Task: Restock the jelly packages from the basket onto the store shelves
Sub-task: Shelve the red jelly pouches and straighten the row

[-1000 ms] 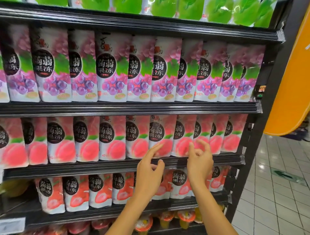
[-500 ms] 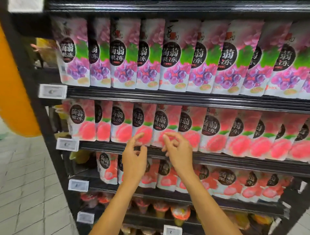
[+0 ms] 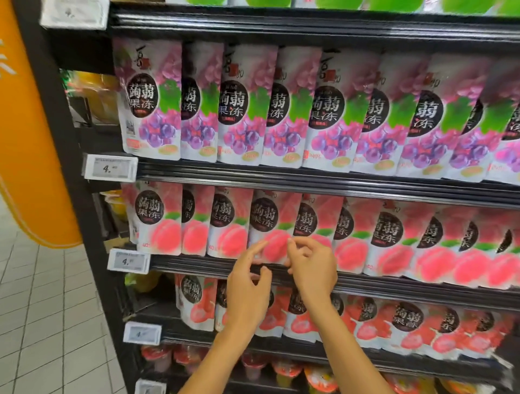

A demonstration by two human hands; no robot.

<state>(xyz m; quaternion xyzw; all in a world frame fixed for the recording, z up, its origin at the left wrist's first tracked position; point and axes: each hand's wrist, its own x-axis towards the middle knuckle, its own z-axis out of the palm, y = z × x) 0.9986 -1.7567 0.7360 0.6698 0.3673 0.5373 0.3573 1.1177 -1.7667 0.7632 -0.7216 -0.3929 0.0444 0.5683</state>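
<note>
In the head view, a black store shelf unit is seen filled row upon row. Green packages are cut off at the top. Below them grape jelly pouches are stood upright and overlapping. Peach jelly pouches are lined up on the next shelf, and red-fruit pouches on the one beneath. Jelly cups are ranged on the lowest shelf.

White price tags are fixed to the shelf ends on the left, beside an orange panel and a tiled floor.

Both arms are raised before the peach row, partly covering the red-fruit pouches. The left grip is released, its forefinger stretched towards one peach pouch. The right grip is loosely curled at that pouch's lower edge, and nothing is grasped. Contact cannot be told. The pouch is glossy, with a dark round label.
</note>
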